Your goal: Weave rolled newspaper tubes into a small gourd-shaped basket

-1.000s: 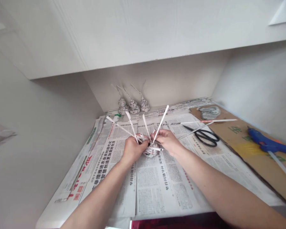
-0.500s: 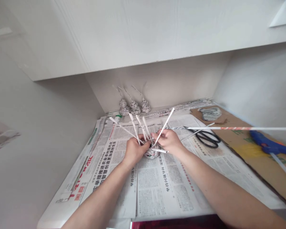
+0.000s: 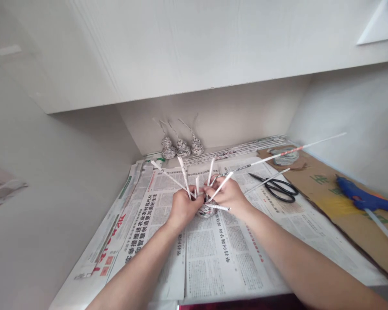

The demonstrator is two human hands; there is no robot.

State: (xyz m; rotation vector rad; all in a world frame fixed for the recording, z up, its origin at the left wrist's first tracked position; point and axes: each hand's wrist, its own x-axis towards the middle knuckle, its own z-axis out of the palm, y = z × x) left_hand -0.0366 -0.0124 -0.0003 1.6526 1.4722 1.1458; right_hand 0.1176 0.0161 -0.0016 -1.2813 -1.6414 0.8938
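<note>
A small round woven piece point(image 3: 207, 211) of rolled newspaper stands between my hands, with several paper tubes sticking up and out of it. My left hand point(image 3: 186, 206) is closed on its left rim, thumb on top near the upright tubes. On the other side my right hand point(image 3: 228, 193) pinches a long paper tube point(image 3: 261, 160) close to the rim. That tube slants up and away to the right. The fingers partly hide the woven rim, and the piece's far side cannot be seen.
Newspaper sheets point(image 3: 207, 258) cover the table. Black scissors point(image 3: 280, 189) lie at right, near a blue glue gun point(image 3: 365, 196) on cardboard point(image 3: 333, 211). Behind stand three woven gourd shapes point(image 3: 183, 147) and a row of paper tubes point(image 3: 233, 150). A cabinet panel point(image 3: 194, 51) overhangs.
The long tube has swung from nearly level to slanting upward at its far end. Some upright tubes have shifted, one now leaning near my right fingers. Both hands stay at the woven piece.
</note>
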